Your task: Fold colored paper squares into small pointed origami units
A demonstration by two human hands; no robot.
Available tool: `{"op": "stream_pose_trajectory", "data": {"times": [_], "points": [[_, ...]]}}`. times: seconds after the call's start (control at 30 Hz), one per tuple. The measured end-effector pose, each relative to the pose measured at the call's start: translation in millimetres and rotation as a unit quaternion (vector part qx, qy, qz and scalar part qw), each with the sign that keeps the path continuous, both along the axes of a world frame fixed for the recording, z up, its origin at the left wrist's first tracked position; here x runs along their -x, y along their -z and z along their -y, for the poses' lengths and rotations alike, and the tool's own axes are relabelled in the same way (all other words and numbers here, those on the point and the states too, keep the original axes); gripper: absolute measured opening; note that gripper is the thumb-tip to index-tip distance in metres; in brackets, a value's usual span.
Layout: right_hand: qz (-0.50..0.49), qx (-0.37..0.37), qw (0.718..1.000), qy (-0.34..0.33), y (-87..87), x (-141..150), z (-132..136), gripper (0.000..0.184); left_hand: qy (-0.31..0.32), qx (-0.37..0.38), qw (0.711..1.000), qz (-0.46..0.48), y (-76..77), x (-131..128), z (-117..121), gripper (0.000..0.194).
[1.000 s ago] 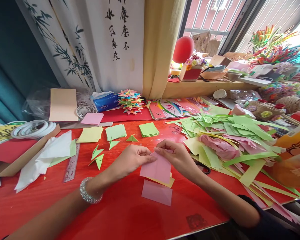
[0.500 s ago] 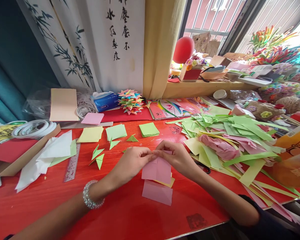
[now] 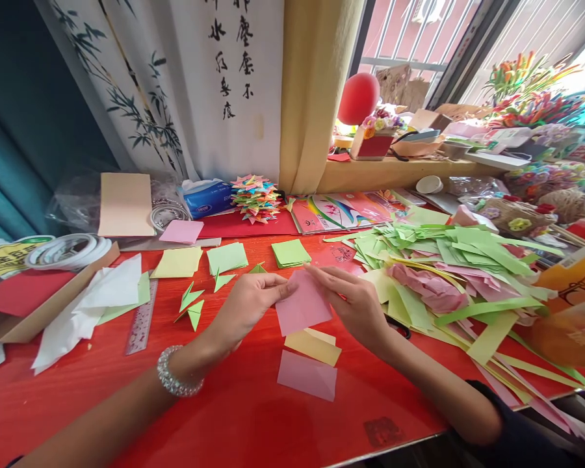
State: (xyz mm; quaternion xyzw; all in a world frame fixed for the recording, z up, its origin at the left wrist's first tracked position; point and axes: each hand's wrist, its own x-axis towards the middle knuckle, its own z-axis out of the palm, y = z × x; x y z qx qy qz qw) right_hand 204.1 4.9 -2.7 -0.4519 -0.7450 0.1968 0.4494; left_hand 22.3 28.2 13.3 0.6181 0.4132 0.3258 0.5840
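Observation:
A square sheet of pink paper is held up over the red table. My left hand pinches its upper left edge between thumb and fingers. Along the upper right edge lie the straightened fingers of my right hand, which holds that side; its thumb is hidden. Just below the sheet, a yellow paper piece and a pink paper rectangle rest on the table. Several small folded green paper pieces stand left of my hands, near stacks of green, pale green and yellow paper.
A pile of paper strips covers the right side, with scissors partly under it. At left are a clear ruler, white tissue and a cardboard box. A folded-paper stack stands at the back.
The pink sheet, earlier pinched at its top edge by both hands, is now turned and tilted. My hands have moved apart to its two sides, and more of the yellow piece shows.

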Motion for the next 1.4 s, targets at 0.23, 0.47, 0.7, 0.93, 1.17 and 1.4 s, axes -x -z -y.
{"op": "stream_pose_trajectory", "data": {"times": [0.23,0.47,0.7,0.93,1.17,1.4], "points": [[-0.114,0.115,0.985,-0.059,-9.0,2.6,1.8,0.02,0.02,-0.007,1.0,-0.02,-2.9,2.4,0.2,0.026],[-0.25,0.327,0.906,-0.101,-10.3,2.5,-2.3,0.031,0.027,-0.033,0.997,-0.071,-2.8,1.6,-0.5,0.026],[-0.23,0.391,0.879,-0.15,-7.4,-0.5,-5.9,0.031,0.032,-0.077,0.987,-0.136,-4.4,3.2,-0.7,0.029],[-0.21,0.399,0.886,-0.11,-4.8,0.1,-6.4,0.027,0.027,-0.113,0.974,-0.196,-3.6,2.3,-0.3,0.031],[-0.199,0.386,0.896,-0.092,-3.5,0.1,-6.0,0.023,0.051,-0.119,0.971,-0.201,-2.7,5.7,-4.4,0.03],[-0.195,0.388,0.897,-0.088,-4.7,0.4,-6.2,0.022,0.099,-0.077,0.972,-0.199,-7.0,13.1,-12.9,0.03]]}}
